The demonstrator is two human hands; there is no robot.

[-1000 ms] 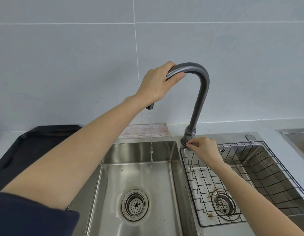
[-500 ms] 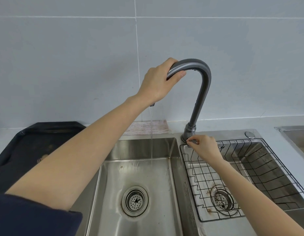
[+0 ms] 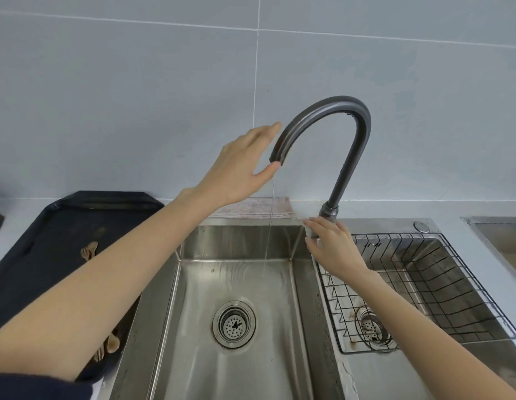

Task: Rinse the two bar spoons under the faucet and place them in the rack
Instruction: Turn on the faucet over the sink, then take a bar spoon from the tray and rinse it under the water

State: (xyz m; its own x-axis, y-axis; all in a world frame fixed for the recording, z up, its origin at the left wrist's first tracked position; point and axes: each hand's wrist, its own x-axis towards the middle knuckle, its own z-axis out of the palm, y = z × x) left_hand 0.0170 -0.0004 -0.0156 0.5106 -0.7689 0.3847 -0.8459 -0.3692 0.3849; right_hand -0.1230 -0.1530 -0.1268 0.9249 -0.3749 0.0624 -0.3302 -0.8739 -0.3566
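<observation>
The left hand (image 3: pixel 239 166) is raised beside the spout end of the dark grey faucet (image 3: pixel 345 134), fingers spread and grip released, thumb tip just under the nozzle and fingertips near the curve; whether skin touches metal cannot be told. The left forearm crosses low over the counter (image 3: pixel 8 226) and the near corner of the left basin (image 3: pixel 233 356). The right hand (image 3: pixel 334 249) reaches to the base of the faucet, fingers curled around what seems to be a small handle there, mostly hidden by the hand, so how firm the grip is cannot be told. A thin stream of water (image 3: pixel 269 223) falls from the nozzle into the left basin, spreading ripples over its floor toward the round drain strainer (image 3: pixel 234 324). On the far left a dark tray (image 3: pixel 49 241) lies on the counter; in it lie the two bar spoons, one (image 3: pixel 88 251) near the middle, with a forked end showing, and the other (image 3: pixel 108 346) near the front edge, partly hidden by the forearm. The black wire rack (image 3: pixel 441 287) sits in the right basin over its own drain, holding nothing. A folded pale cloth (image 3: pixel 259 210) lies behind the left basin against the tiled wall (image 3: pixel 135 96).
</observation>
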